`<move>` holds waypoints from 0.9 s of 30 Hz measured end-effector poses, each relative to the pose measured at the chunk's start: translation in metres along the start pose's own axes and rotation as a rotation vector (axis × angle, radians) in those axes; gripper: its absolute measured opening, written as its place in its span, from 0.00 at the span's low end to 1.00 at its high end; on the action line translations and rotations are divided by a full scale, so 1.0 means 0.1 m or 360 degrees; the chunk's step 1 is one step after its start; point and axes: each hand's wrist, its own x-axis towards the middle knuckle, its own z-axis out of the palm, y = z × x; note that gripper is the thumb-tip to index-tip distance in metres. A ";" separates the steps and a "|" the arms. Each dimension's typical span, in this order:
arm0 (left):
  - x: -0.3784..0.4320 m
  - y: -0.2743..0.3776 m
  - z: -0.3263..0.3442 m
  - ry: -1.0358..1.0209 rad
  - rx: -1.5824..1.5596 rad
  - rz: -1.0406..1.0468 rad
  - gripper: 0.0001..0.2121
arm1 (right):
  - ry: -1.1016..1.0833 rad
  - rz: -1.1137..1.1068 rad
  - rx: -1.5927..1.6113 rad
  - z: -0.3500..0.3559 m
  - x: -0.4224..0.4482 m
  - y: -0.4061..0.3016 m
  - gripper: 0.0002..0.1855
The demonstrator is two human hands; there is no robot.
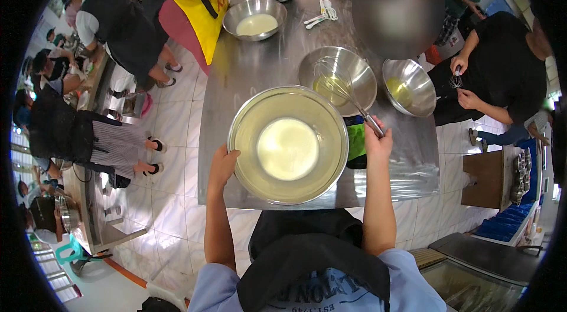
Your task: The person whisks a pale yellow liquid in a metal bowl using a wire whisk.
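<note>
My left hand (224, 163) grips the left rim of a large metal mixing bowl (243, 179), thumb over the edge. A pool of pale, creamy liquid (288, 149) covers its bottom. In my right hand (379, 141) is the metal handle of a balloon whisk (352, 95). The whisk's wires reach over a second steel bowl (363, 62), which holds a clear yellowish liquid (332, 90). Between the large bowl and my right hand lies a green and black item (356, 139), partly hidden.
A third steel bowl (421, 90) with yellowish liquid stands at the right table edge. Farther up are measuring spoons (325, 13) and a bowl of milky liquid (272, 8). A person in a yellow apron (195, 15) works at the left; another (500, 68) holds a small whisk at the right.
</note>
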 end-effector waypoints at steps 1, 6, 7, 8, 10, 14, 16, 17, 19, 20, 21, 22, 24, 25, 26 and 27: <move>0.01 0.01 -0.02 -0.0040 0.0023 -0.0036 0.16 | -0.0018 -0.0005 0.0009 0.01 -0.04 0.00 0.22; 0.05 0.00 0.03 -0.0009 -0.0139 0.0014 0.17 | -0.0002 -0.0137 -0.0123 0.09 -0.22 0.05 0.19; 0.05 0.01 0.03 -0.0020 -0.0146 0.0028 0.17 | -0.0027 -0.0140 -0.0129 0.09 -0.28 0.07 0.18; 0.05 0.06 0.05 -0.0005 -0.0116 0.0042 0.17 | -0.0085 -0.0131 -0.0137 0.10 -0.34 0.08 0.17; 0.03 0.16 0.08 0.0024 -0.0056 0.0071 0.18 | -0.0199 -0.0111 -0.0155 0.09 -0.47 0.10 0.15; 0.07 0.17 0.02 -0.0027 -0.0128 0.0023 0.18 | -0.0261 -0.0054 -0.0309 0.05 -0.68 0.21 0.14; 0.09 0.21 -0.03 -0.0103 -0.0063 0.0025 0.20 | -0.0267 -0.0017 -0.0299 0.02 -0.70 0.21 0.15; 0.07 0.26 0.00 -0.0059 -0.0152 0.0022 0.21 | -0.0290 -0.0035 -0.0250 0.03 -0.63 0.10 0.16; -0.07 0.33 0.09 0.0026 -0.0327 0.0013 0.25 | -0.0335 -0.0071 -0.0147 0.09 -0.39 -0.23 0.16; -0.15 0.30 0.12 0.0052 -0.0374 -0.0028 0.26 | -0.0245 -0.0131 -0.0102 0.17 -0.35 -0.23 0.17; -0.24 0.27 0.13 0.0083 -0.0424 -0.0066 0.27 | -0.0158 -0.0186 -0.0057 0.28 -0.31 -0.20 0.17; -0.34 0.23 0.15 0.0113 -0.0473 -0.0106 0.29 | -0.0069 -0.0240 -0.0012 0.37 -0.30 -0.17 0.18; -0.51 0.03 0.32 0.0211 -0.0423 0.0240 0.27 | -0.0077 -0.0236 0.0048 0.27 -0.05 -0.34 0.20; -0.53 -0.03 0.42 0.0266 -0.0401 0.0404 0.27 | 0.0011 -0.0261 0.0047 0.27 0.06 -0.32 0.21; -0.53 0.02 0.50 0.0284 -0.0589 0.0363 0.27 | 0.0104 -0.0287 0.0046 0.23 0.17 -0.30 0.23; -0.55 0.09 0.54 0.0321 -0.0770 0.0315 0.27 | 0.0146 -0.0245 0.0053 0.16 0.23 -0.18 0.26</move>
